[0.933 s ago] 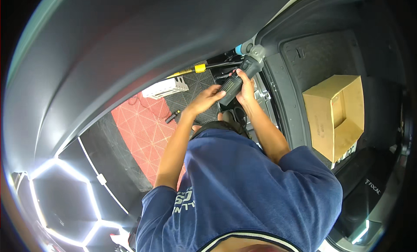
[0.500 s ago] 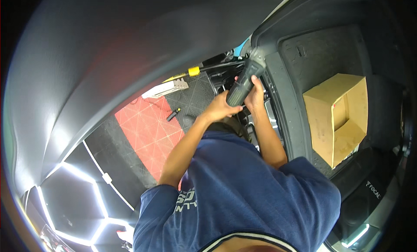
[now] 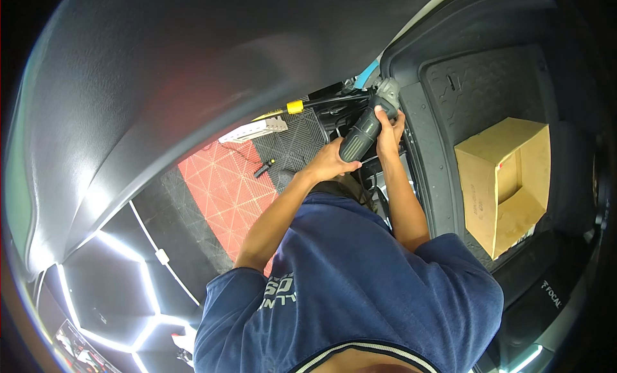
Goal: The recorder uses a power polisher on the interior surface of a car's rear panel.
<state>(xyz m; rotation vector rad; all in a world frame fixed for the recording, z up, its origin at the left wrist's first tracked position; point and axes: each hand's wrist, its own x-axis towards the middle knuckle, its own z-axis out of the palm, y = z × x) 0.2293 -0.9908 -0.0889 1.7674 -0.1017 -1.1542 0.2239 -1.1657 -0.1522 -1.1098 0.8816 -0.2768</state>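
Both my hands hold an angle grinder (image 3: 361, 136) with a dark ribbed body and a grey metal head, beside the edge of a car's open interior. My left hand (image 3: 329, 161) closes round its rear end. My right hand (image 3: 389, 130) grips it near the head, thumb along the body. The tool slants, its head pointing away from me toward the door sill. Whether a disc is fitted cannot be seen.
An open cardboard box (image 3: 481, 199) sits on the car floor to my right. A dark door panel (image 3: 193, 71) arches across the left. Below are red floor tiles (image 3: 228, 193), a small black tool (image 3: 263, 168), a white rack-like piece (image 3: 254, 130) and a yellow-banded rod (image 3: 295, 107).
The grinder has shifted slightly within the view, and its body shows more clearly. My right hand has moved up toward its head; both hands keep hold.
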